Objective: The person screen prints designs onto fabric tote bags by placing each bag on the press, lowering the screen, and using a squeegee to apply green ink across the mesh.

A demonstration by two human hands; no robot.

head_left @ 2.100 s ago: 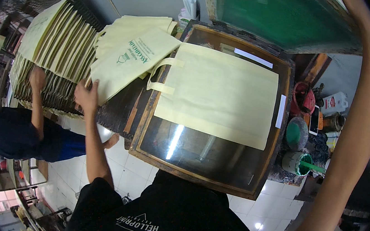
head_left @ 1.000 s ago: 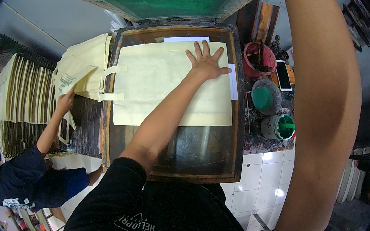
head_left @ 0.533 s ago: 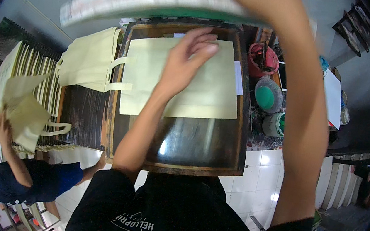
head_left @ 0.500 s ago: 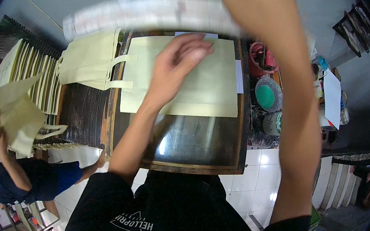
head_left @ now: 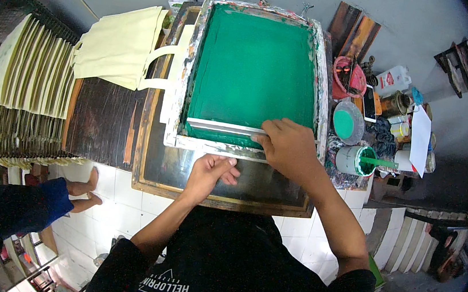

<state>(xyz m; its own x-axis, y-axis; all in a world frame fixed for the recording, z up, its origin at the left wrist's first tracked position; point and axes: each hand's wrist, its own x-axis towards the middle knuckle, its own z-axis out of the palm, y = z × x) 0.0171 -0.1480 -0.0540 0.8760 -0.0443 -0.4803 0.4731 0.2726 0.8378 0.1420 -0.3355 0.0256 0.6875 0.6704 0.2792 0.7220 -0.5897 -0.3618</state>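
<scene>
Down over the cream bag (head_left: 168, 101) lies the white-rimmed screen frame (head_left: 199, 144), which hangs tilted up on the far side in the earlier view; our left grip (head_left: 209, 176) is off the bag and down by the frame's near rim, and our right grip (head_left: 293, 147) is at a pale metal bar (head_left: 224, 127) instead of reaching far. We have the bag mostly hidden beneath the frame on the glass-topped surface (head_left: 264, 188), its left edge and 2 handles (head_left: 158, 84) showing, the handles reaching left to a stack of cream bags (head_left: 121, 46).

Our right grip is closed around the bar, right of its middle, fingers on the far side and thumb on the near. Our left grip is half curled, with nothing visible in it; we cannot tell whether it touches the rim.

We judge the step in hand to be working the bar over the green mesh (head_left: 254, 67): it lies crosswise at the near end, most of the mesh on its far side. We cannot tell whether a stroke is starting or finishing. Any further stroke calls for even pressure and a frame held still, so the bag does not shift.
</scene>
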